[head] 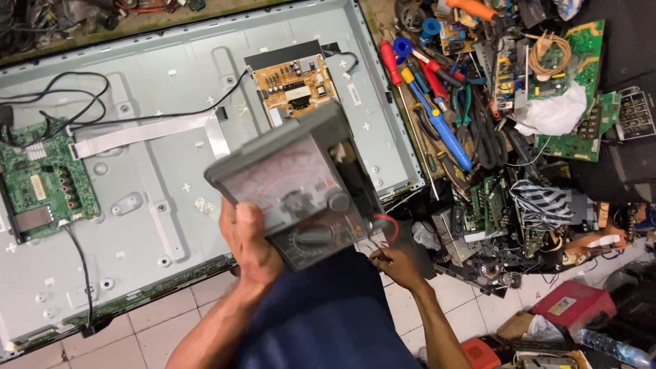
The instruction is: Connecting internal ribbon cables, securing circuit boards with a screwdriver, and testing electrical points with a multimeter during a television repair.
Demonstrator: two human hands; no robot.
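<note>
Your analog multimeter (297, 191) is motion-blurred, so its dial face and scale can't be read, and it hides the panel's lower right part. The fingers of your left hand (249, 239) sit behind the meter, out of sight. The opened television back panel (171, 171) is cut off at the left edge, and your right hand (396, 263) grips something too small to tell.

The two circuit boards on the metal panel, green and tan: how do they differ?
The green board lies at the panel's left edge; the tan board sits near its top right. The green board is larger. The meter in the left hand overlaps the tan board's lower edge, not the green board. Both have wires attached.
</note>
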